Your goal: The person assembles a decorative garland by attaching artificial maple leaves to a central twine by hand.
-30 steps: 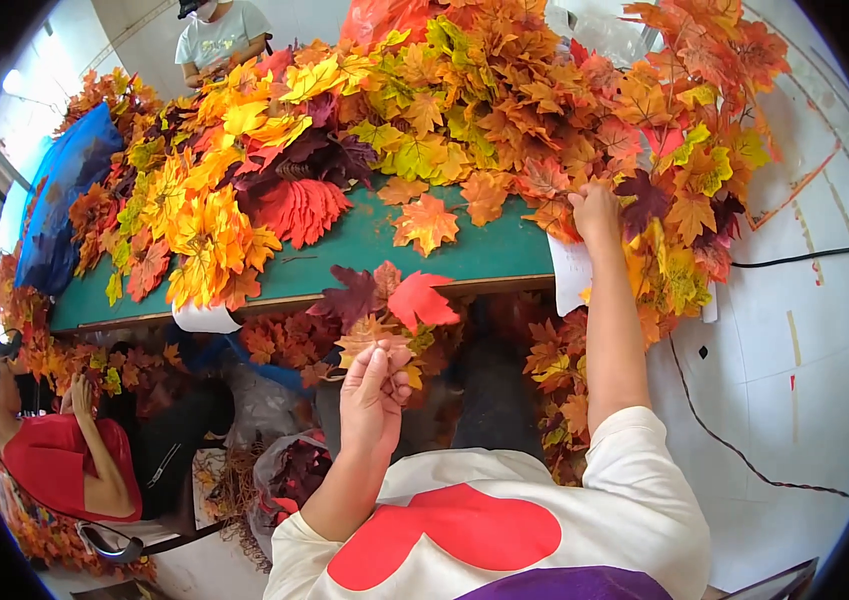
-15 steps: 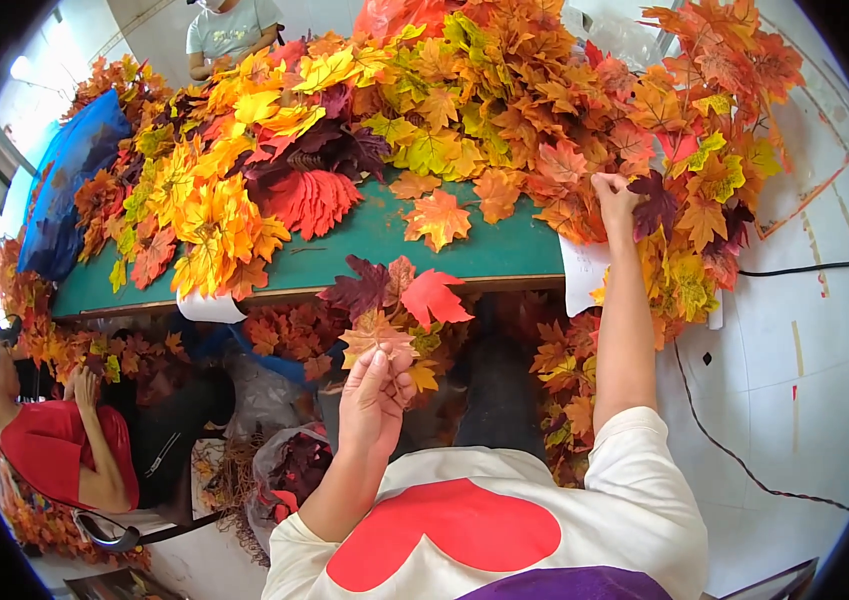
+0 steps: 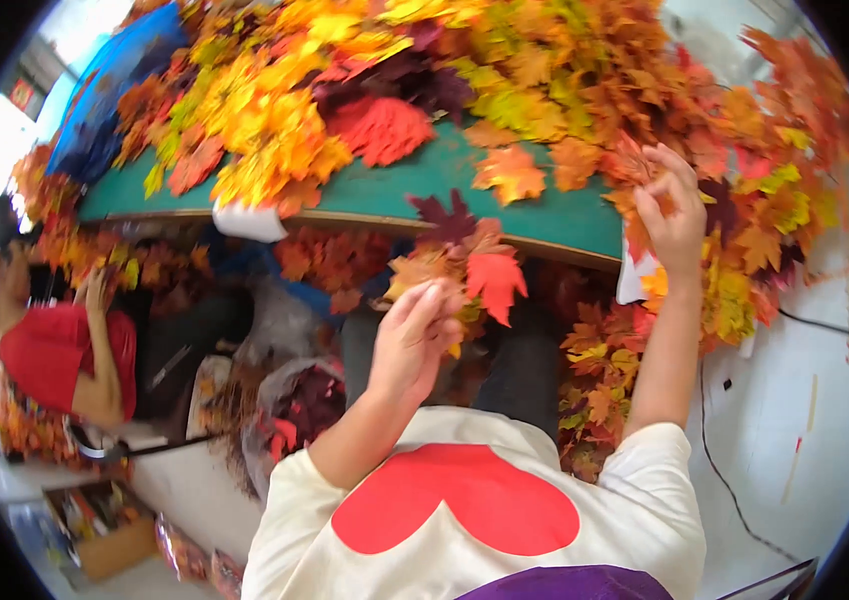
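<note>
At the far left, beside the desk point(image 3: 544, 205), a seated person in a red top point(image 3: 54, 350) is bent over more leaves and has hardly shifted over the last second. Nearer the middle, the left hand point(image 3: 414, 340) is held up below the desk's front edge with its fingers point(image 3: 434, 300) clamped on a small bunch of leaves point(image 3: 464, 260), dark maroon, orange and bright red, fanned upward; that bunch sits much as it did a second ago, only a little closer to the camera. On the green desk above it lie a loose orange leaf point(image 3: 509, 172) and a red fan-shaped leaf point(image 3: 384, 130), both untouched. The change is on the right: the right hand point(image 3: 674, 215), which was resting on the heap of leaves point(image 3: 584, 80) at the desk's right end, has drawn slightly back, and its fingers point(image 3: 666, 178) are now pinched together on an orange leaf stem point(image 3: 634, 195) at the heap's edge. By the look of it, one more leaf is being picked to join the bunch.
</note>
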Demonstrator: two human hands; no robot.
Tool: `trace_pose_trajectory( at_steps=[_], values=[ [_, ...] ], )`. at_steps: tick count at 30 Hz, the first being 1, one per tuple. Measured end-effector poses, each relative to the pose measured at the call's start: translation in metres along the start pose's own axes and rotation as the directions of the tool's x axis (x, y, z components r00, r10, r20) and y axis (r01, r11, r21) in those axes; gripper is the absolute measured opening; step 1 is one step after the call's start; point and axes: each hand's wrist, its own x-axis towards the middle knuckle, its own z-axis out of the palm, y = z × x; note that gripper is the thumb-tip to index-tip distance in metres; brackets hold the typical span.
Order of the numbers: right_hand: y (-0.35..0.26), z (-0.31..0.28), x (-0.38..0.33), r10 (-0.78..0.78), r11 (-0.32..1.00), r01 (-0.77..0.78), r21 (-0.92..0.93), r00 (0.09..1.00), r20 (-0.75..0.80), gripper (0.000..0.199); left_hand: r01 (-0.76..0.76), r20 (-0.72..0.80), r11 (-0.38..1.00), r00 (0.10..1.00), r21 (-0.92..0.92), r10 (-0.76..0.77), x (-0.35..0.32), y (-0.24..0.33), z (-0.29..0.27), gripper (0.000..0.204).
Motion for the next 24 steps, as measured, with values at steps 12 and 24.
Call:
trace_pose_trajectory(
  at_steps=[12,24],
  values=[
    [-0.129,0.078,-0.070,0.047,0.864,-0.252,0.436,0.903,0.427,0.013,-0.204,0.070,0.977,0.977,0.058,0.200,-0.001,-0.016,-0.004,0.010],
    [-0.136,0.082,-0.076,0.006,0.877,-0.157,0.455,0.949,0.315,0.014,-0.291,0.102,0.947,0.955,0.133,0.279,-0.004,-0.022,-0.001,0.009]
  ],
)
